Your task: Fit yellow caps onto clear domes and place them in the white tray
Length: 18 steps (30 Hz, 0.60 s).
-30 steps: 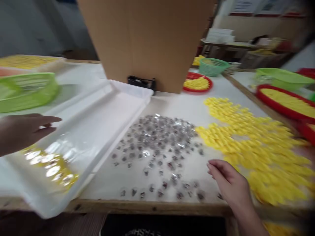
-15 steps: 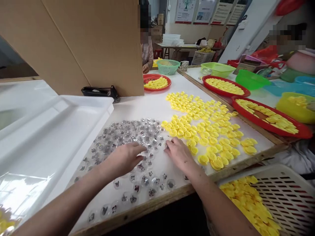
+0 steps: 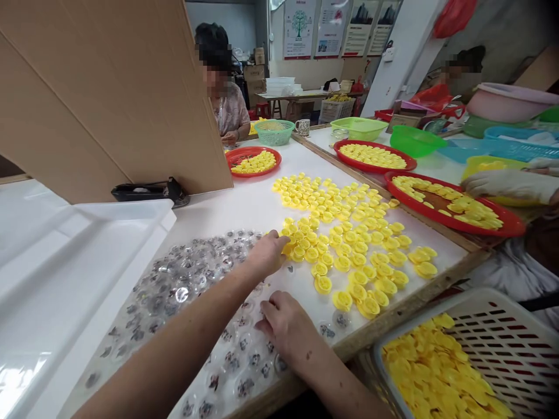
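- Two bare hands work at the near edge of the spread of yellow plastic caps (image 3: 340, 250), which lies in a single layer on the white table, so each cap stays within easy reach.
- Here's the left hand (image 3: 266, 253), reaching out with its fingers curled down at the cap spread's left edge; it touches the caps, but whether it grips one, I cannot tell.
- Now the right hand (image 3: 283, 326), loosely curled, sits just below the cap spread among the clear plastic blisters (image 3: 183, 285); its palm hides whatever may lie inside, so I cannot tell if it holds anything.
- Those blisters fill the area left of the cap spread and run to the table's near edge, each with a dark print too small to read.
- Left of them, a white plastic tray (image 3: 56, 273) sits tight against the work area, its cut-off side running out of frame.
- Beyond the cap spread, a round red tray (image 3: 253, 162) holds more caps, placed where they stay apart from the loose ones.
- To the right, a red tray (image 3: 458, 224) sits under a gloved hand (image 3: 506, 186) belonging to a co-worker, cut off by the frame.
- Down at bottom right, a white perforated crate (image 3: 480, 302) brims with caps, its corner cropped.
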Each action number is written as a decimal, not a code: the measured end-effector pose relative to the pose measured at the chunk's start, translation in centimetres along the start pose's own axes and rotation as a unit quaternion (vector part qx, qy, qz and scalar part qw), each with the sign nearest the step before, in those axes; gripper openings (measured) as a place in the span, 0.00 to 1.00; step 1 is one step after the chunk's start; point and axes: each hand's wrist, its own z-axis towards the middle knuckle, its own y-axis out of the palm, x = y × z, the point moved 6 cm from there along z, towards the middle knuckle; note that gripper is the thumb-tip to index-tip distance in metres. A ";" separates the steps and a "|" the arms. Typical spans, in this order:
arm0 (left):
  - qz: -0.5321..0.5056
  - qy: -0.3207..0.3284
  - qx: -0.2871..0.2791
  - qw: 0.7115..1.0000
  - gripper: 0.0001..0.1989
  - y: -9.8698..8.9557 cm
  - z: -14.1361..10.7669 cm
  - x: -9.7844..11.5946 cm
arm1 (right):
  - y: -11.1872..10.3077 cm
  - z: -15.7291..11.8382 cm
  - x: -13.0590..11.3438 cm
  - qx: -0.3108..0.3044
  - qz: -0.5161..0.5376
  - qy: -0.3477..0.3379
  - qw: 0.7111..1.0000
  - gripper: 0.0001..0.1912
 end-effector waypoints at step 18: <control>-0.023 0.157 -0.013 0.987 0.26 -0.1 -4.6 0.7 | -0.5 -1.4 -0.5 -0.004 0.070 -0.058 0.996 0.05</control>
